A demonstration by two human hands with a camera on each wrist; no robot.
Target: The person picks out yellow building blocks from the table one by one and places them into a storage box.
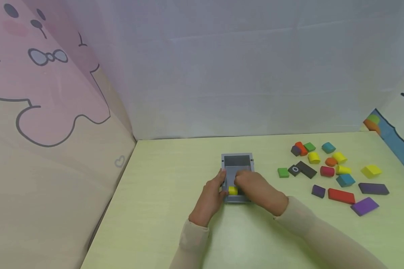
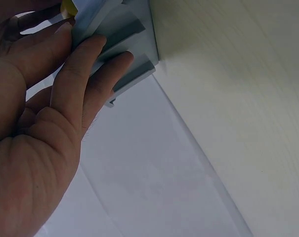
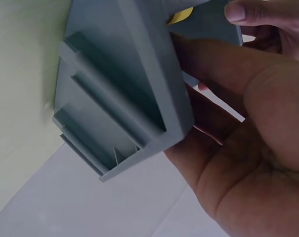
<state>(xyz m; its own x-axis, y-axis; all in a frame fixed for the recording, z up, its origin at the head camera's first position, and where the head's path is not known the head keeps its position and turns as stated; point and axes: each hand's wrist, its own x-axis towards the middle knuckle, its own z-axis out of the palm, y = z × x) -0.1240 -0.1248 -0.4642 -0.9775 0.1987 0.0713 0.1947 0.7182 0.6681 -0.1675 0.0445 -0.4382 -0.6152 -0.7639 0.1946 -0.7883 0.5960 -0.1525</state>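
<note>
A small grey open box (image 1: pixel 239 199) stands on the table, with a yellow block (image 1: pixel 233 191) inside at its near left corner. My left hand (image 1: pixel 209 196) grips the box by its left wall. In the left wrist view, fingertips lie along the ribbed outer side. My right hand (image 1: pixel 260 189) reaches over the right wall into the box, fingers bent down beside the yellow block. Its fingertips are hidden behind the grey wall in the right wrist view, and I cannot tell whether they hold anything.
To the right lie several loose blocks: a green square block (image 1: pixel 283 172), a red bar (image 1: pixel 341 196), a purple slab (image 1: pixel 365 206), a blue block (image 1: pixel 345 180) and yellow cylinders. A dark flat piece (image 1: pixel 306 170) lies nearer the box. A pale curtain (image 1: pixel 242 82) hangs behind the table.
</note>
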